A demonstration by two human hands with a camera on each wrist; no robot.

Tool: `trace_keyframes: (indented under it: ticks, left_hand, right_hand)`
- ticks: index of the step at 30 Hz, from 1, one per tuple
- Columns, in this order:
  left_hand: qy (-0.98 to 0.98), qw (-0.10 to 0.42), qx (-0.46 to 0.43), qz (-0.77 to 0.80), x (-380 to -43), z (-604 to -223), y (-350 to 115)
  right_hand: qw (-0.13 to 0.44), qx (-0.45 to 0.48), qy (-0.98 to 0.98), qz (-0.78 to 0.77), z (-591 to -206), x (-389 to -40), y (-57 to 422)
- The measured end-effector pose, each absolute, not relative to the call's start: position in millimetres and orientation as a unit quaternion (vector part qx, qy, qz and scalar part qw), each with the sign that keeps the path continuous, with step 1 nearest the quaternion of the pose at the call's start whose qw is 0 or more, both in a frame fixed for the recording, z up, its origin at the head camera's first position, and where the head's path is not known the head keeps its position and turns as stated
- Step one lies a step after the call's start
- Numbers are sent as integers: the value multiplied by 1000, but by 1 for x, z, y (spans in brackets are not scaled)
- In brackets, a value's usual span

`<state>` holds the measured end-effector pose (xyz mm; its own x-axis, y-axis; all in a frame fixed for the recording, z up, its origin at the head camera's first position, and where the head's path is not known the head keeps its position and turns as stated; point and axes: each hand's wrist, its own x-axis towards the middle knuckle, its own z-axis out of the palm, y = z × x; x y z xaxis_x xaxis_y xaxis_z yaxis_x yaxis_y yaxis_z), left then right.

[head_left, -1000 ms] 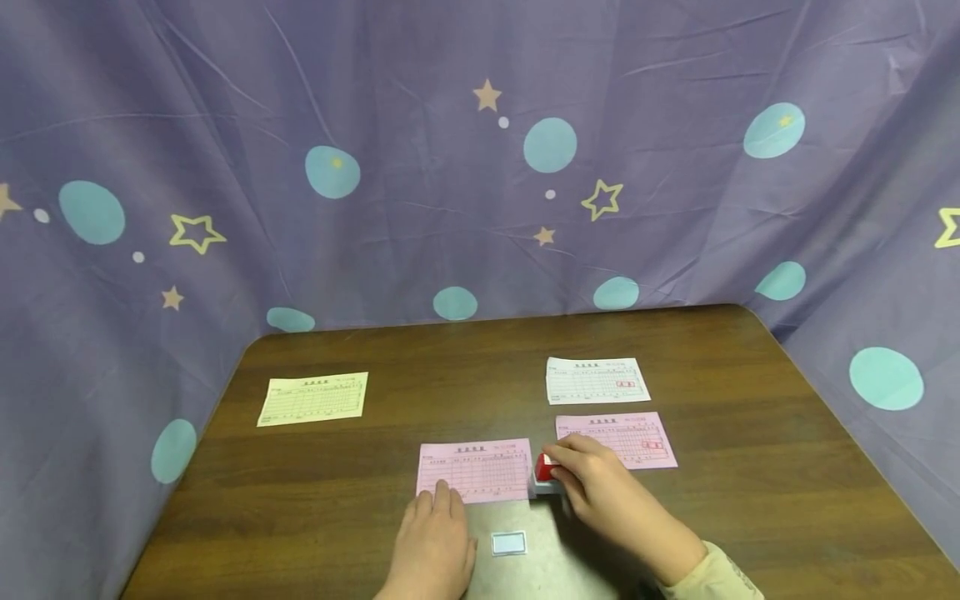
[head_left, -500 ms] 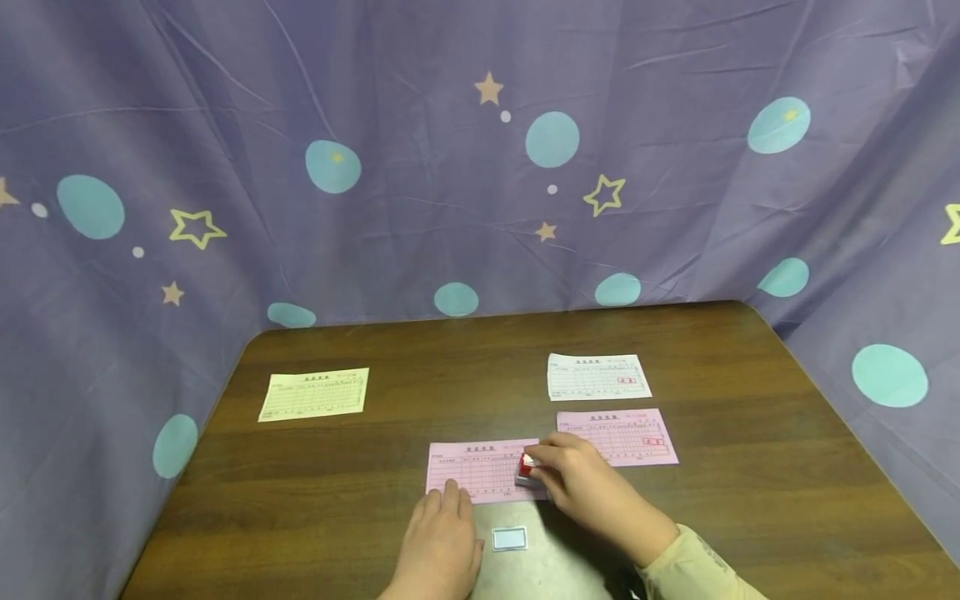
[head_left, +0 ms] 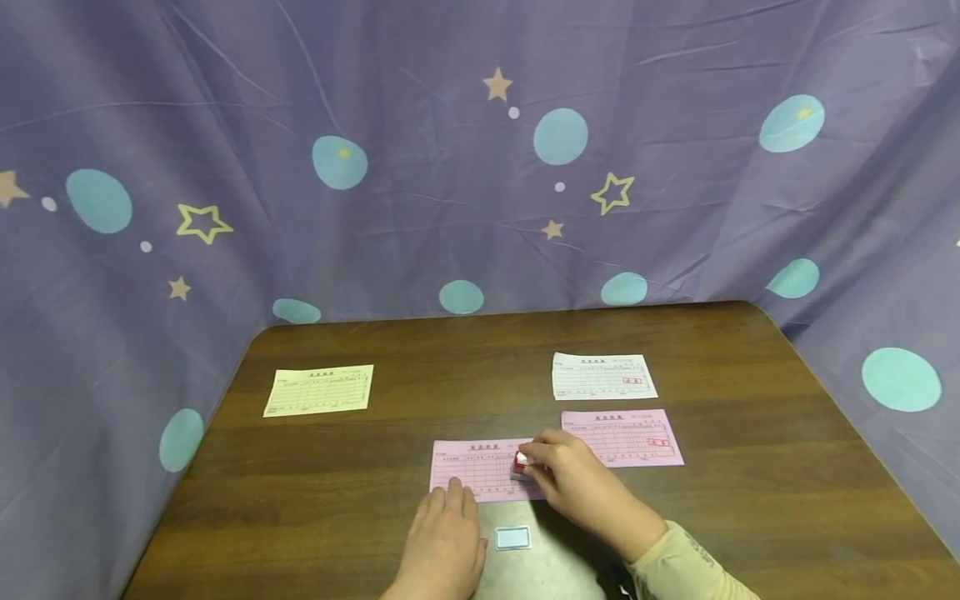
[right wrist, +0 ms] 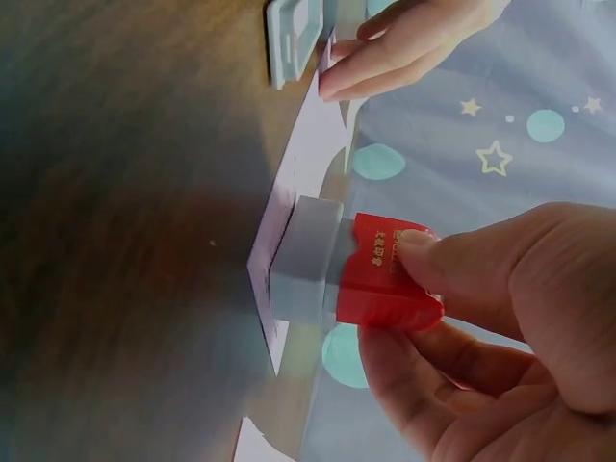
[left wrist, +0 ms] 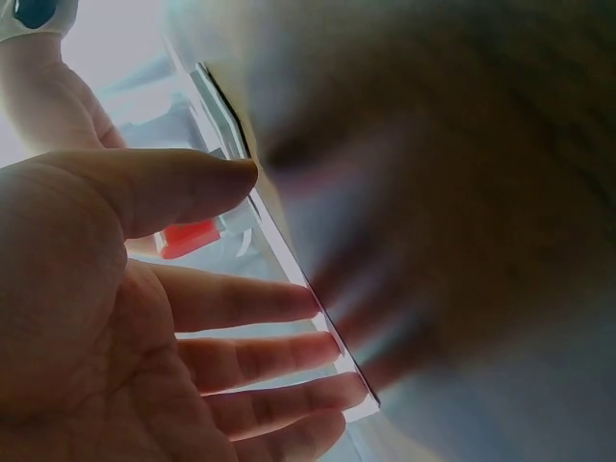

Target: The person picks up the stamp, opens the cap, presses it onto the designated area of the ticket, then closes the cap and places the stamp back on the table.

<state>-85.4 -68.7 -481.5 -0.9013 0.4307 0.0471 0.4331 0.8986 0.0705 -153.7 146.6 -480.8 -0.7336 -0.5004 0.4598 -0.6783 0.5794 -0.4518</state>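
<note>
My right hand (head_left: 573, 479) pinches a red-handled stamp (right wrist: 390, 274) between thumb and fingers. The stamp's grey base (right wrist: 306, 260) stands on the right part of the front pink slip (head_left: 468, 467). With its fingers straight, my left hand (head_left: 444, 537) rests its fingertips on the near edge of that same slip. A small flat pale-blue case or lid (head_left: 513, 537) lies on the table between the two hands. Just beyond my right hand is a second pink slip (head_left: 622, 437) bearing a red stamped mark.
A white slip (head_left: 600, 375) with a red mark lies behind the second pink slip. Far left is a yellow slip (head_left: 318, 392). The brown wooden table (head_left: 337, 483) ends at a purple curtain (head_left: 405, 242) at the back and sides.
My right hand has moved left with the stamp, from the front slip's right edge onto its printed area. That slip has shifted slightly right; my left hand stays at its near edge.
</note>
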Motion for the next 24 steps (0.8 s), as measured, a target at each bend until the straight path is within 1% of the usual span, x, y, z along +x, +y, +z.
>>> trace_keyframes:
  ticks: [16,24]
  left_hand:
    - [-972,21,-229,-37,-87,-478,-70]
    - [-972,-29,-223,-72,-89,-473,-75]
  right_hand:
    - [113,331,-892,285,-473,-156,142]
    - [109,325,-900,268,-471,-158,137]
